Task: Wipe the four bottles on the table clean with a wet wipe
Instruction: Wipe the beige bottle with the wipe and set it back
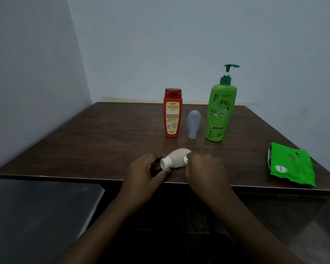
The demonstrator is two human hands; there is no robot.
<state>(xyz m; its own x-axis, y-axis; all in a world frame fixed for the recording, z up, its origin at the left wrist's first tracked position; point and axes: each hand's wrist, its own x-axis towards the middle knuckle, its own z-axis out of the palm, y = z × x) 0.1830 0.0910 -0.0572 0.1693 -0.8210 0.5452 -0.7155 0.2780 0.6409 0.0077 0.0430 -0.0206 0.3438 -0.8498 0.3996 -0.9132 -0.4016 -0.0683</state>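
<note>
At the near edge of the dark wooden table [84, 141], a small beige bottle [176, 157] is held tipped over between 2 hands, its white cap [165, 164] pointed toward the camera and to the left. The left hand [144, 169] is clamped on the cap end, with the thumb below the cap and the fingers curled round the far side. How far the fingers reach cannot be seen, as they are hidden behind the bottle. The right hand [205, 168] is seen from its back, so its fingers are almost wholly hidden. Only a small white fold of the wet wipe [186, 160] is visible at the fingertips, gripped there and laid against the bottle's rounded body. The rest of the wipe is covered by the hand. Whether the bottle's underside touches the table cannot be told.

Farther back, 3 bottles are stood upright in a row, apart from one another. A red-orange bottle [172, 114] is placed at the left, with a label whose print is too small to read. A small grey-blue bottle [193, 123] is set on its cap in the middle. A tall green pump bottle [220, 113] is placed at the right, its lettering only partly legible in the dim light.

A green wipes pack [291, 164] is laid flat near the table's right front corner, well apart from the hands. A round "100%" mark can be read on it, and the other print is blurred. Both forearms are cut off by the lower edge of the view, and the space under the table is too dark to make out.
</note>
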